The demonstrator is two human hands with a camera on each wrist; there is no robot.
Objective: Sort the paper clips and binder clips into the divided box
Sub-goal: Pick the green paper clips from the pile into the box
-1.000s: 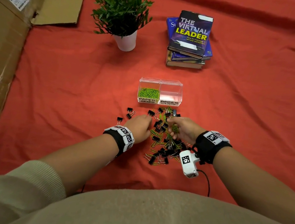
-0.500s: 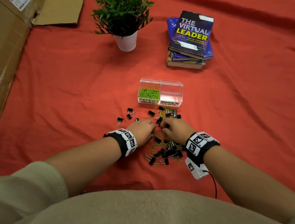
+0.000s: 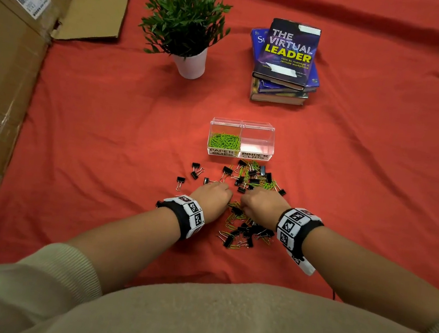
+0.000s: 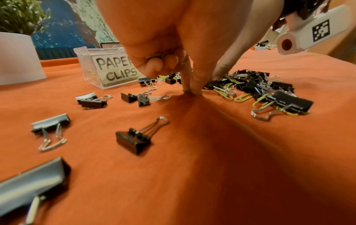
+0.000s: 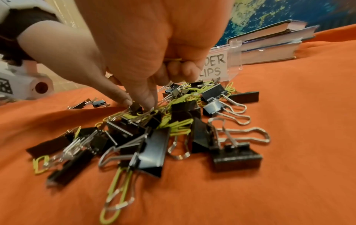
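A clear divided box (image 3: 259, 128) stands on the red cloth. Its left compartment, labelled PAPER CLIPS (image 4: 115, 70), holds green paper clips (image 3: 224, 140); the BINDER CLIPS compartment (image 3: 257, 143) looks empty. A mixed pile of black binder clips (image 5: 154, 152) and green paper clips (image 5: 175, 126) lies in front of it. My left hand (image 4: 189, 91) pinches down at the pile's left edge, with a wire clip in its curled fingers (image 4: 161, 60). My right hand (image 5: 142, 106) pinches into the pile beside it and holds green paper clips (image 5: 173, 59) in its curled fingers.
Several loose binder clips (image 3: 196, 169) lie left of the pile. A potted plant (image 3: 190, 64) and a stack of books (image 3: 286, 64) stand beyond the box. Flattened cardboard (image 3: 1, 84) covers the far left. The red cloth (image 3: 362, 184) wrinkles under the fingers.
My right hand has turned palm down and dropped into the pile. Both hands have drawn together at the pile's middle.
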